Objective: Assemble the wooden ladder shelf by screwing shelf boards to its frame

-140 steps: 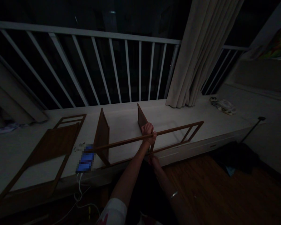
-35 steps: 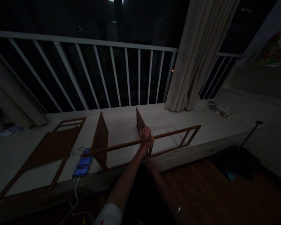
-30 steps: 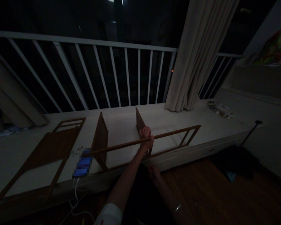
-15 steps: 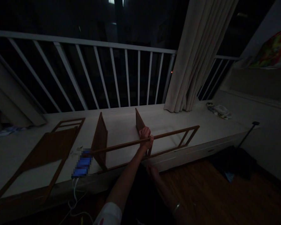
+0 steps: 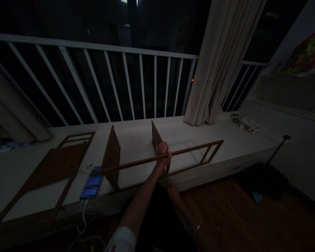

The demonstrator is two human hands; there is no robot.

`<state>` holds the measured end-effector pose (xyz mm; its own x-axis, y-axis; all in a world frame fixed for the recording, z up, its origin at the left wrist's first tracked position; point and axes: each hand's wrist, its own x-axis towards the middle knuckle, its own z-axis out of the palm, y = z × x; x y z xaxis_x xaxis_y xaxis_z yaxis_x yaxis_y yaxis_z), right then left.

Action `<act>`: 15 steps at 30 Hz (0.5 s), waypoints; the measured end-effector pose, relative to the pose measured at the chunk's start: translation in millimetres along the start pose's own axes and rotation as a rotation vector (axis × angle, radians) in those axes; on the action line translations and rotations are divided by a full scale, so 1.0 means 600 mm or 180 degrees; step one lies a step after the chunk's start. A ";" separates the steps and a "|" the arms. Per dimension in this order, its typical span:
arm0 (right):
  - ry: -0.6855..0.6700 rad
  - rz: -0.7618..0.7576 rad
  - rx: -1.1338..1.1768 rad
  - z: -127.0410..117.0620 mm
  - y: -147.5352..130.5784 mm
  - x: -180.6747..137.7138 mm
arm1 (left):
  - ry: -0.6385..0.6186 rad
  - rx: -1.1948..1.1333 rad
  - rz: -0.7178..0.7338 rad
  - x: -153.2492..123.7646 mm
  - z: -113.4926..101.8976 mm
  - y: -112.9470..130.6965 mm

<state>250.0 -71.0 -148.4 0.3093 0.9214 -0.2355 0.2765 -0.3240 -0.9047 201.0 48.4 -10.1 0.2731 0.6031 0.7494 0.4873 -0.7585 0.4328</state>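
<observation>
A brown wooden rack frame (image 5: 191,149) with two upright panels lies along the white ledge. My left hand (image 5: 162,154) is closed around its upper rail, beside the right-hand panel (image 5: 155,136). The other panel (image 5: 112,154) rises at the frame's left end. Below the lower rail, at the ledge's front edge, is my right hand (image 5: 173,192), its fingers curled in. Dim light hides whatever those fingers may hold. A bracelet (image 5: 198,225) circles the right wrist.
A second wooden frame piece (image 5: 56,164) lies at the left. Between the two is a blurred blue device (image 5: 92,183) with white cables (image 5: 81,227). Behind the ledge are a white railing (image 5: 102,47) and a curtain (image 5: 220,70). A dark heap (image 5: 267,182) lies on the floor.
My right hand has shifted slightly to the right below the frame. My left hand keeps its hold on the rail, and the frame stays in place.
</observation>
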 end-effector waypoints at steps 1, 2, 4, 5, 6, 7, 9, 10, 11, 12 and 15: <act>0.0166 0.0020 -0.0365 0.000 -0.001 -0.002 | -0.0002 0.0016 -0.0007 0.000 0.000 0.000; 0.0315 0.0029 -0.0727 -0.001 -0.002 -0.004 | -0.0010 0.0029 -0.0013 0.000 -0.001 0.000; 0.0479 -0.0022 -0.1233 -0.002 -0.003 -0.007 | -0.0035 0.0041 -0.0024 0.001 -0.001 0.001; 0.0507 -0.0066 -0.1388 -0.003 -0.002 -0.007 | -0.0042 0.0041 -0.0033 0.001 -0.001 0.001; 0.0539 -0.0104 -0.1540 -0.003 -0.001 -0.007 | -0.0038 0.0037 -0.0043 0.001 -0.002 0.001; 0.0569 -0.0126 -0.1626 -0.003 0.000 -0.005 | -0.0030 0.0028 -0.0046 0.001 -0.002 0.002; 0.0578 -0.0110 -0.1503 -0.003 0.003 -0.001 | -0.0018 0.0006 -0.0035 0.001 -0.001 0.001; 0.0536 -0.0075 -0.1332 -0.002 0.005 0.001 | -0.0020 -0.0006 -0.0026 0.000 -0.001 0.001; 0.0472 -0.0029 -0.1107 -0.002 0.006 0.004 | -0.0026 -0.0014 -0.0018 0.000 -0.001 0.001; 0.0377 0.0012 -0.0842 -0.002 0.007 0.006 | -0.0031 -0.0017 -0.0020 0.000 -0.001 0.000; 0.0036 0.0122 0.0067 -0.001 0.003 0.008 | -0.0044 -0.0008 -0.0058 0.000 0.000 0.000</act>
<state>252.8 -67.3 -151.1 0.3296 0.9058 -0.2662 0.2451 -0.3544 -0.9024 200.7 48.3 -10.2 0.2755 0.6203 0.7344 0.4902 -0.7479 0.4477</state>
